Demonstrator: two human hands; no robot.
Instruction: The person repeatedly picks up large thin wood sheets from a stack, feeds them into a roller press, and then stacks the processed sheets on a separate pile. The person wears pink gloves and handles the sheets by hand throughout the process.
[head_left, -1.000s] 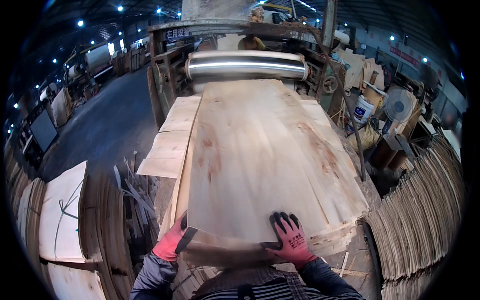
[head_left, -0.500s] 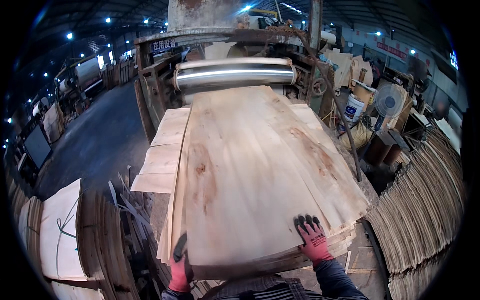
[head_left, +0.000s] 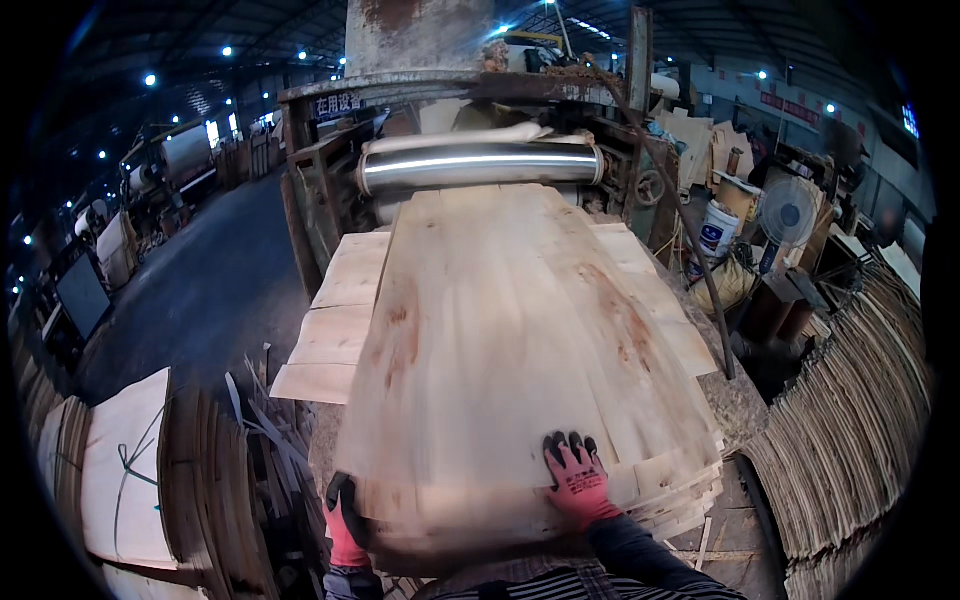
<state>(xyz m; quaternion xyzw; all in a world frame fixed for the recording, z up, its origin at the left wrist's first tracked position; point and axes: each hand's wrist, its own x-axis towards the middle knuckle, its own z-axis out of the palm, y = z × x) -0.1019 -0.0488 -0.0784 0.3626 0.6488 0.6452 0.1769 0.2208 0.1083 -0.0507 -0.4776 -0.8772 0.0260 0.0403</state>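
Note:
A large, pale wood veneer sheet with brown knots lies on top of a stack in front of me. Its far end reaches up to a shiny metal roller. At the near left corner, my left hand, in a pink glove with black fingers, is closed around the sheet's edge; some of its fingers are hidden. My right hand, gloved the same way, lies flat on top near the front edge, fingers spread. Other veneer sheets stick out at the left, beneath the top one.
The roller sits in a rusty machine frame. A slanting metal bar runs along the right side. Tall veneer stacks stand at the right, and a tied bundle at the left. A fan and a white bucket are farther right.
My right hand has moved left across the sheet. The top sheet's near end has shifted left, and my left hand stays at its edge. The view has tilted slightly.

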